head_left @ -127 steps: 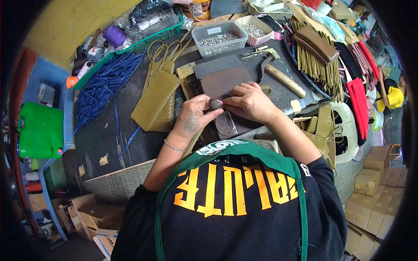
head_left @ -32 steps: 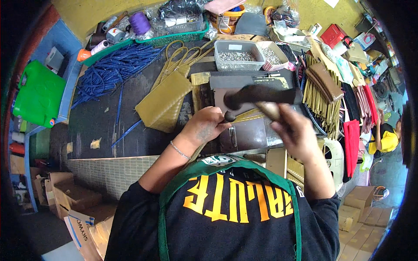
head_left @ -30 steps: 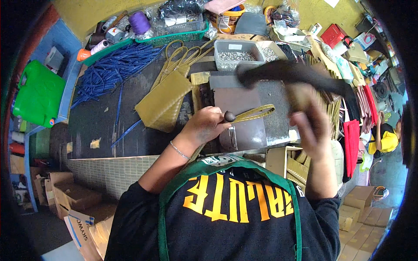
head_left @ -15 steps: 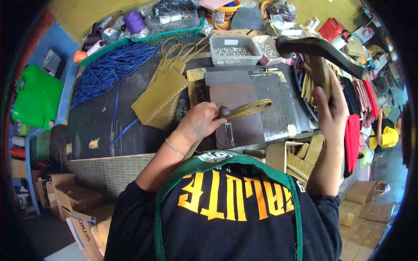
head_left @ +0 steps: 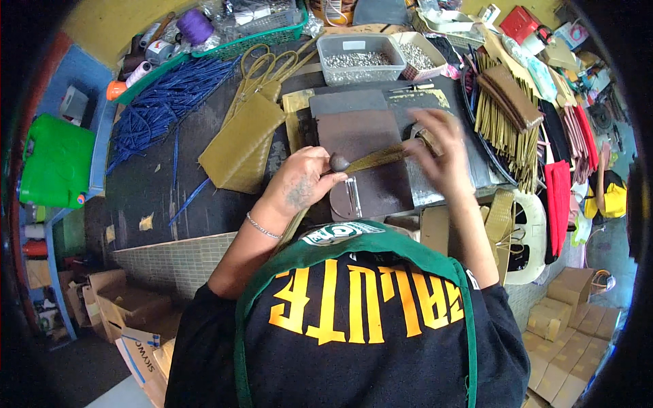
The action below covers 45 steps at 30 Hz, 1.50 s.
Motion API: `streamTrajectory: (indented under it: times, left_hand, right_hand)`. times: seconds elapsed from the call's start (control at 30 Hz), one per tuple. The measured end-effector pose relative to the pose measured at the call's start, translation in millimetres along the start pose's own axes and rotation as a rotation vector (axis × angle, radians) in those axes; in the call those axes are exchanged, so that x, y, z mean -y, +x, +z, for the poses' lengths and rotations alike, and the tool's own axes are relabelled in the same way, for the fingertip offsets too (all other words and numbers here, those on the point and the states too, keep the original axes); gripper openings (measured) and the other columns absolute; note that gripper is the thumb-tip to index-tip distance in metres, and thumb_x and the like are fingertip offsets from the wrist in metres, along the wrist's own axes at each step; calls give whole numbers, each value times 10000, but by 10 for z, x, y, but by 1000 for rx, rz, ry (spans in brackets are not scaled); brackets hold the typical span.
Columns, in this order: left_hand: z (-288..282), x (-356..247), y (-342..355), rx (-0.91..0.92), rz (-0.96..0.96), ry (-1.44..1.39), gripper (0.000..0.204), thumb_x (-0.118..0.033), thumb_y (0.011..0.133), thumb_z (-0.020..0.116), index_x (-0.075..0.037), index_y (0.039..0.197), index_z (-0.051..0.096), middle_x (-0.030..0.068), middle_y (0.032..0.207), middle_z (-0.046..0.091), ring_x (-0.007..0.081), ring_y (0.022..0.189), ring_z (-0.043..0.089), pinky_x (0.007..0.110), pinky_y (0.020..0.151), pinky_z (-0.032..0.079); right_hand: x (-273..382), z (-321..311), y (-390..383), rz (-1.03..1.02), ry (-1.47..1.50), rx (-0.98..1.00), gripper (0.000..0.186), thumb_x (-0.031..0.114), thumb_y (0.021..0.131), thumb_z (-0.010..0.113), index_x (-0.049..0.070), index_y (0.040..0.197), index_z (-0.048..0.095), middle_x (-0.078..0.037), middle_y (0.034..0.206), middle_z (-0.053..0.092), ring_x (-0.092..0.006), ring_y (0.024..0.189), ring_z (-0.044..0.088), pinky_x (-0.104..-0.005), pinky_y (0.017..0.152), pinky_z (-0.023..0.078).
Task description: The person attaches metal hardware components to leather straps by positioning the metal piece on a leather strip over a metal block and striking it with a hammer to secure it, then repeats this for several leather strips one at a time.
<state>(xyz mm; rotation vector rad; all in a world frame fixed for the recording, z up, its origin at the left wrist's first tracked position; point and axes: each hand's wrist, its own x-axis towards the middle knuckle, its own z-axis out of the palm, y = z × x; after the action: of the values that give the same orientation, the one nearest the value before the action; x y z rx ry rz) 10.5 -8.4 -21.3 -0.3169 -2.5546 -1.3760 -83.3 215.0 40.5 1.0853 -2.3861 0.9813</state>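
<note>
My left hand [head_left: 299, 180] is closed round a small tool with a dark, rounded metal head [head_left: 339, 162], held over the brown work mat [head_left: 357, 129]. Its lower end is hidden by my fingers. From beside that head an olive strap [head_left: 377, 157] runs right across the mat. Over the strap's right end is my right hand [head_left: 445, 153], its fingers smeared by motion, so I cannot tell whether they grip it. Just below the tool, on the mat, lies a rounded brown piece with slim metal rods [head_left: 350, 197].
An olive woven bag [head_left: 241, 146] and blue strips [head_left: 163, 95] lie left. Behind stands a clear tub of small metal fittings [head_left: 360, 60]. Olive strips [head_left: 507, 146] carry a brown woven piece [head_left: 509, 97] on the right. A white plastic chair [head_left: 534, 238] is near the table; another person [head_left: 605, 197] is far right.
My right hand has come down and left to the strap; the dark hammer it held up no longer shows clearly. The strap's loop looks flattened. The whole view has shifted slightly.
</note>
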Motion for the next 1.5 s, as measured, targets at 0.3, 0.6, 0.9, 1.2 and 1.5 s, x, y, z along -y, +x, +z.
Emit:
streamTrajectory:
  times: [0.3, 0.6, 0.9, 1.2, 1.5]
  left_hand:
    - [-279, -274, 95, 147, -137, 350, 268, -201, 639, 706, 9, 784, 625, 167, 786, 603, 297, 751, 596, 356, 667, 468]
    - [-280, -191, 59, 267, -385, 266, 234, -221, 677, 665, 3, 728, 624, 152, 699, 622, 242, 638, 616, 321, 591, 478]
    - [-246, -208, 47, 154, -232, 277, 213, -185, 662, 664, 13, 731, 627, 146, 679, 620, 228, 629, 619, 313, 589, 483]
    - [-318, -191, 65, 194, -256, 290, 186, -117, 648, 645, 16, 778, 654, 150, 701, 633, 206, 621, 622, 285, 599, 489]
    - [-343, -134, -36, -20, -368, 82, 162, -148, 663, 618, -1, 718, 660, 130, 661, 635, 154, 564, 608, 262, 564, 482]
  right_hand:
    - [263, 611, -32, -65, 448, 132, 257, -1, 756, 613, 33, 1008, 582, -99, 855, 621, -208, 761, 616, -279, 678, 483]
    - [74, 797, -95, 556, 1209, -13, 270, 52, 859, 517, 19, 1125, 484, -70, 906, 599, -143, 857, 582, -216, 733, 458]
    - [128, 738, -56, 544, 1189, -68, 240, 11, 857, 489, 8, 1097, 499, -63, 890, 584, -98, 809, 563, -201, 681, 446]
    - [-15, 347, 256, -258, 35, 501, 341, 54, 637, 677, 54, 963, 578, -105, 926, 548, -288, 882, 530, -361, 790, 430]
    - [149, 384, 197, -247, -28, 389, 194, 130, 665, 644, 73, 846, 605, -73, 755, 566, -263, 762, 533, -348, 727, 425]
